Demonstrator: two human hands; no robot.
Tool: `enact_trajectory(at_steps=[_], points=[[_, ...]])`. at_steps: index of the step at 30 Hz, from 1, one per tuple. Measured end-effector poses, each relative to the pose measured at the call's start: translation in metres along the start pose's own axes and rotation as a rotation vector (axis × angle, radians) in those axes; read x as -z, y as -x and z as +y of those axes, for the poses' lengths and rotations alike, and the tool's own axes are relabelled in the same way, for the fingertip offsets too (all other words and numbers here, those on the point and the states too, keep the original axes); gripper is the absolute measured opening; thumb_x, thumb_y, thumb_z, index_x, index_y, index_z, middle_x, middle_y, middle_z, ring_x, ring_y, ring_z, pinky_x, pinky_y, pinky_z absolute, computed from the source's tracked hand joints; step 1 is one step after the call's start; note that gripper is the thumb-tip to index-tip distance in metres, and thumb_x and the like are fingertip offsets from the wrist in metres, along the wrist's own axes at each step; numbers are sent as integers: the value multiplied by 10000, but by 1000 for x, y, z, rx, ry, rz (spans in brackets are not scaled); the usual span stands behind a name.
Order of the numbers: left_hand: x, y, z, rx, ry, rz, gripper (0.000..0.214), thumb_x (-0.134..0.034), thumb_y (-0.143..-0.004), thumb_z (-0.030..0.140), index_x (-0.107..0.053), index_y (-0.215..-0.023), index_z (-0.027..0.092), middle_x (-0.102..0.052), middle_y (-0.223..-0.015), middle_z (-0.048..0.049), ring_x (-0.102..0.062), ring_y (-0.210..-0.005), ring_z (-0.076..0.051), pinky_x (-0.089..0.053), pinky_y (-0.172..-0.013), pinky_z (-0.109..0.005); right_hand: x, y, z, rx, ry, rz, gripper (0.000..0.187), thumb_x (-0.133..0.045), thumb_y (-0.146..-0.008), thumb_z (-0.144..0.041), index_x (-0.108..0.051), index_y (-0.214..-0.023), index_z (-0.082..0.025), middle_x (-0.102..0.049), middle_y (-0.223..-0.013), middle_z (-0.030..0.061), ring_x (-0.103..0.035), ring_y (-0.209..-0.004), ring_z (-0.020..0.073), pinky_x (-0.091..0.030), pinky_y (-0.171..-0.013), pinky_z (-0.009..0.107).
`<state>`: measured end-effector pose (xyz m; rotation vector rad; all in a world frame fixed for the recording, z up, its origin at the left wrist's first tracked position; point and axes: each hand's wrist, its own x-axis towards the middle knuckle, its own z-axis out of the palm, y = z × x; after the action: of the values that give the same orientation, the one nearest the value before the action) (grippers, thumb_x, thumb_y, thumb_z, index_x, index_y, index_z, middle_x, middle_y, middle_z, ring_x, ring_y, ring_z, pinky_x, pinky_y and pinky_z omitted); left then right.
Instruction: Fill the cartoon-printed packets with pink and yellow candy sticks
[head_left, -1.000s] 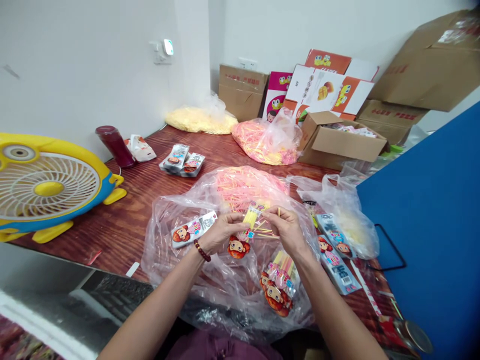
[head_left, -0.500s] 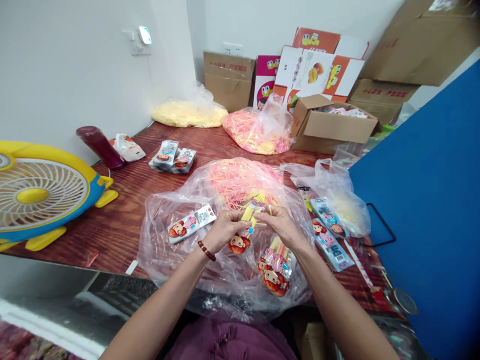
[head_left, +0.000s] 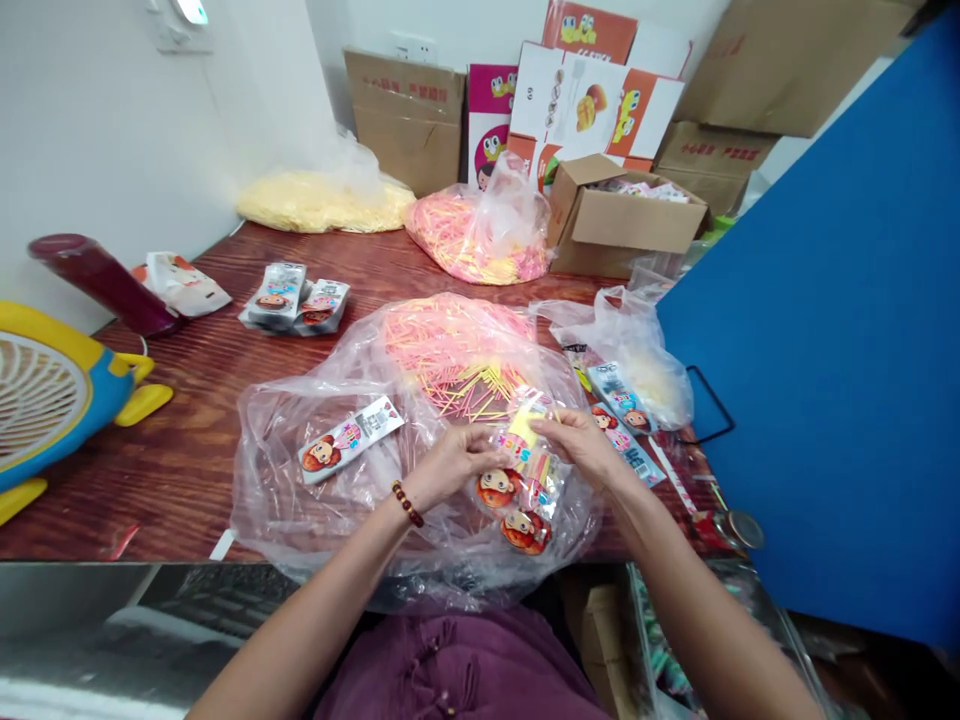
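From my head camera, my left hand pinches the packet by its side and my right hand grips near its top, over the bag; it seems light, slippery and limp, its sticks probably brittle, so edges suit best.

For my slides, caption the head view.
Left hand and right hand hold a printed packet of yellow sticks above clear plastic.

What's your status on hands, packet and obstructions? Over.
Left hand gripping packet of yellow sticks; right hand at its upper end. Packet tilted, printed face showing. Second packet partly hidden behind it, crumpled clear plastic around. Over.
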<state>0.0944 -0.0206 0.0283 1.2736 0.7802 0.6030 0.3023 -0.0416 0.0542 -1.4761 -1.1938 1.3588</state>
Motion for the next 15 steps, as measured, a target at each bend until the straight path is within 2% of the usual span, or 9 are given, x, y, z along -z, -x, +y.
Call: enact_trajectory(at_steps=[2,4,8,12,14,15], points=[[-5,0,-7,-26,-134,-3,246,-683,-770,341,-679,-942,165,-698,-763,-30,-617,-666,-156,-465,-638,-269,15,10,15,-98,38,-17,433,-709,-672,-553,-469,-581,-204,-326,-457,-97,-229,-435,65,-184,-453,231],[-11,2,-13,-64,-341,7,226,-652,-808,325,-684,-970,172,-716,-806,-49,-643,-725,-187,-480,-684,-297,26,19,34,-126,131,-44,402,-677,-690,-552,-504,-614,-198,-390,-490,-77,-308,-465,84,-233,-477,230],[-29,10,-23,-92,-729,-18,322,-623,-846,273,-653,-1144,156,-728,-1009,-117,-670,-924,-266,-490,-828,-373,34,33,65,-49,557,112,365,-652,-711,-503,-482,-591,-203,-451,-546,-52,-406,-543,118,-267,-519,235],[-40,15,-27,-76,-909,-64,356,-569,-877,243,-601,-1220,154,-696,-1115,-140,-658,-1019,-280,-496,-873,-385,39,34,58,-20,804,313,249,-626,-766,-453,-601,-835,-215,-565,-627,-23,-514,-609,166,-324,-565,252],[-42,16,-26,-77,-947,-68,349,-549,-887,238,-592,-1222,154,-687,-1125,-143,-651,-1036,-281,-497,-888,-389,37,21,44,57,854,315,242,-569,-822,-429,-611,-919,-211,-605,-677,-2,-547,-643,178,-340,-590,258],[-41,15,-25,-79,-960,-66,340,-544,-889,240,-594,-1214,153,-684,-1120,-146,-649,-1038,-284,-497,-890,-392,35,11,38,109,866,268,231,-536,-850,-408,-614,-932,-206,-618,-696,3,-555,-652,176,-342,-598,256]])
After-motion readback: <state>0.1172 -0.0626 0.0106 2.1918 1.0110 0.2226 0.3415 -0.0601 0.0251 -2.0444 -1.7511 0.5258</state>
